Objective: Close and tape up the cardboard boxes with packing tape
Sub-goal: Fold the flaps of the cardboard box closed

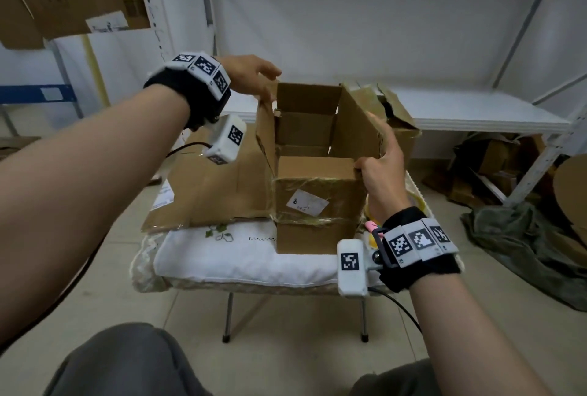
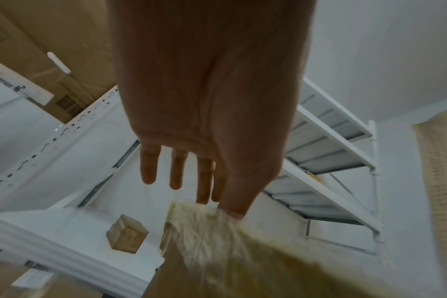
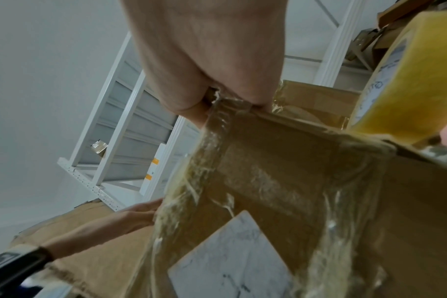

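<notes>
Your knees [image 1: 127,360] in grey trousers sit lowest and closest in the head view, and both your bare forearms reach forward from them. Between your hands stands an open cardboard box [image 1: 314,205] on a small folding table [image 1: 222,265] covered with a white cloth. All four flaps of the box stand up. Old clear tape and a white label [image 1: 306,201] cross its near side. Your right hand [image 1: 382,170] pinches the top edge of the near flap at its right corner, thumb on one face and fingers on the other. Your left hand [image 1: 254,78] holds the top of the left flap, fingers mostly straight. A flattened box [image 1: 209,192] lies on the table to the left. A yellow tape roll [image 3: 406,80] sits just beside the box on the right. A crumpled box [image 1: 394,116] stands behind, and white shelves [image 1: 476,116] fill the background.
</notes>
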{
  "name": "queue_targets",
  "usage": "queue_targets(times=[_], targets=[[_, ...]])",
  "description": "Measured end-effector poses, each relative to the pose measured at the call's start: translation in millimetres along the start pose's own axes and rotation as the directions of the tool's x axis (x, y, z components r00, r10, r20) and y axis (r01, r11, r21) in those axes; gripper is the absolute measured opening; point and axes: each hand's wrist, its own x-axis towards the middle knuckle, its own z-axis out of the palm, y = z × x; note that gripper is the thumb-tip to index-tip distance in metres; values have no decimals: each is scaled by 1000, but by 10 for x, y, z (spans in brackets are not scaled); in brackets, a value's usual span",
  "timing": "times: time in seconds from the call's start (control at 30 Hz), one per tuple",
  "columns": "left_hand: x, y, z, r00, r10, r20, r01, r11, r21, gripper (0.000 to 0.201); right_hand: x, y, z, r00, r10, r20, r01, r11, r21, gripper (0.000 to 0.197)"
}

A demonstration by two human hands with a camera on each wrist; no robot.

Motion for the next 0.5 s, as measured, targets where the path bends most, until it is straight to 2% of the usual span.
queue_targets(times=[0.27,0.4,0.5], targets=[[257,-31,150,994,-74,84,75,997,-11,71,66,74,-18,999,-44,0,44,999,-31,83],[294,8,195,997,-60,46,60,998,1,74,76,83,1,998,-62,-8,62,997,-35,79],[262,18,242,999,-14,41,14,1000,12,57,52,64,45,1000,-25,-5,25,1000,7,64]])
